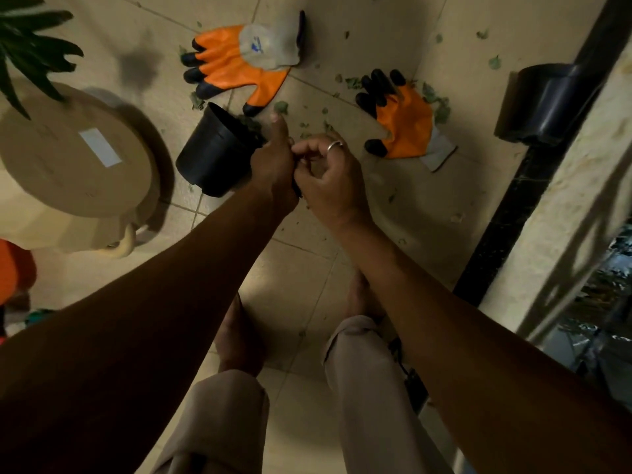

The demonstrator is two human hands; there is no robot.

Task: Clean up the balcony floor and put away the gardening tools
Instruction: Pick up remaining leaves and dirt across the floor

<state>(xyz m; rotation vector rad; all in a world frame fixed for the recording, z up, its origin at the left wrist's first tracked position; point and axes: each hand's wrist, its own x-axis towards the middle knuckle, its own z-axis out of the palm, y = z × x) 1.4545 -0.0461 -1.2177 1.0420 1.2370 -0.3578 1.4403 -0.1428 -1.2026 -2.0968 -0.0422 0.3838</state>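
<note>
Leaf scraps (281, 107) lay scattered over the tiled balcony floor (297, 265). The black pot (215, 155) lay on its side among them, its mouth turned toward the farther orange glove (239, 63). Just beside its rim you held your left hand (273, 159), thumb up, its grip clamped on a dark clump (297, 191) that showed under the palm. Your right hand (330, 181) met it with fingers curled; whether that grip pinched anything could not be told. The nearer orange glove (403, 128) lay to the right, a beige upturned tub (68, 165) to the left and a black roll (547, 100) by the wall.
</note>
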